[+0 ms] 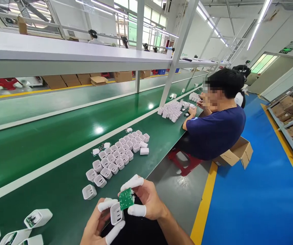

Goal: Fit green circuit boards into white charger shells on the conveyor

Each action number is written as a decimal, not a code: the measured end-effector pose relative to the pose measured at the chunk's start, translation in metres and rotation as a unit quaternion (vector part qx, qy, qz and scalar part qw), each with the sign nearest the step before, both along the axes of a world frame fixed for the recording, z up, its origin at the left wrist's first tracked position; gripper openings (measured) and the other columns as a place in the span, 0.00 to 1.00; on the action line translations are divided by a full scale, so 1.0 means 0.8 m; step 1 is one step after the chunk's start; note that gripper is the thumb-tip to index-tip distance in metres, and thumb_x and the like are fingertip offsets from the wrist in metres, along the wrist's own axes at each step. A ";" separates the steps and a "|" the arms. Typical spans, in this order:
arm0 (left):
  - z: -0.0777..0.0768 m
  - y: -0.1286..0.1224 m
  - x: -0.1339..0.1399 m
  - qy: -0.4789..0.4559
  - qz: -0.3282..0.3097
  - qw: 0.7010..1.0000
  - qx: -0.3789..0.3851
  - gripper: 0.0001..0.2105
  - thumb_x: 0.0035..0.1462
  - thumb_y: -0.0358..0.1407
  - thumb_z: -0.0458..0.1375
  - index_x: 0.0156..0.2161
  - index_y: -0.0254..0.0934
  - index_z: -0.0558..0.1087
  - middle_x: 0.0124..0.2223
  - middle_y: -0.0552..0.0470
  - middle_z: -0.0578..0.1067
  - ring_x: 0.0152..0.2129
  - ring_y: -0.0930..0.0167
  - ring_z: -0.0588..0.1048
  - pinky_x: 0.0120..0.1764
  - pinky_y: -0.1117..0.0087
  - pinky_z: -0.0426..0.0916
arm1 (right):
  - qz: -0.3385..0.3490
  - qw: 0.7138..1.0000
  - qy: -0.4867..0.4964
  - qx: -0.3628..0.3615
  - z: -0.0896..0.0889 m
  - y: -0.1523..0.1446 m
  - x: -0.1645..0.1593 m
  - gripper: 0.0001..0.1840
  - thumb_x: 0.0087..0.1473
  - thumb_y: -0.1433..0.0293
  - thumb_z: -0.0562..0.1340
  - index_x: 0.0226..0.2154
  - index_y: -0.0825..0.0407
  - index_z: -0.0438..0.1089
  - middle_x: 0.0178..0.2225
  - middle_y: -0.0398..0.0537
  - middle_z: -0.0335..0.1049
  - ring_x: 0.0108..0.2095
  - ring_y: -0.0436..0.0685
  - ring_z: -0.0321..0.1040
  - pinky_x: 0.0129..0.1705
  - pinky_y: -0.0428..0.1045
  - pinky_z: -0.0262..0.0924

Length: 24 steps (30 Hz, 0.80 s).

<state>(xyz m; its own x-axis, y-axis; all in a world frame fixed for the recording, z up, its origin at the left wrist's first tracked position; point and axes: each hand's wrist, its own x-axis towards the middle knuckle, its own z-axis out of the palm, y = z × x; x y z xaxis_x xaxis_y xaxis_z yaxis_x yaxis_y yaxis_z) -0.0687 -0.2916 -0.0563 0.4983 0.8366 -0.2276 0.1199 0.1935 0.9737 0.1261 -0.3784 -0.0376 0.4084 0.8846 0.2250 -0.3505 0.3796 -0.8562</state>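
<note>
My left hand (99, 221) grips a white plastic charger housing (116, 214) by its sides, with white finger cots on the thumb and a finger. Two dark slots show inside the housing. Between thumb and fingers, my right hand (148, 199) holds a green circuit board (126, 198); its fingertips also wear white cots. The board's lower left corner overlaps the housing's upper right edge, and whether they touch I cannot tell. Just beyond my hands, a block of white housings (120, 153) stands in rows on the green bench, with one housing (89, 192) slightly apart.
Housings with boards inside (37, 218) lie at the lower left. Loose board assemblies (100, 149) sit behind the rows. A co-worker (215, 126) sits farther along the bench (159, 146), near more housings (170, 110). A red stool (184, 163) and a cardboard box (234, 153) stand right.
</note>
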 end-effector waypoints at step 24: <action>0.057 0.013 0.029 -0.105 -0.044 0.957 0.267 0.31 0.60 0.37 0.80 0.67 0.52 0.82 0.56 0.46 0.81 0.49 0.59 0.86 0.55 0.56 0.87 | 0.017 0.988 -0.154 0.022 0.043 -0.012 0.053 0.29 0.55 0.53 0.84 0.55 0.43 0.83 0.51 0.56 0.85 0.49 0.67 0.82 0.54 0.68 0.82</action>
<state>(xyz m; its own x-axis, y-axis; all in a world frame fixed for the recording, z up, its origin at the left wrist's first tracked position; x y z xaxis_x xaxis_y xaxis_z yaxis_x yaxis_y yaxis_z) -0.0454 -0.2815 -0.0108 0.5605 0.7581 0.3333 -0.0960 -0.3403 0.9354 0.1685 -0.3881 -0.0036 0.2854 0.8829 0.3728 -0.0894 0.4118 -0.9069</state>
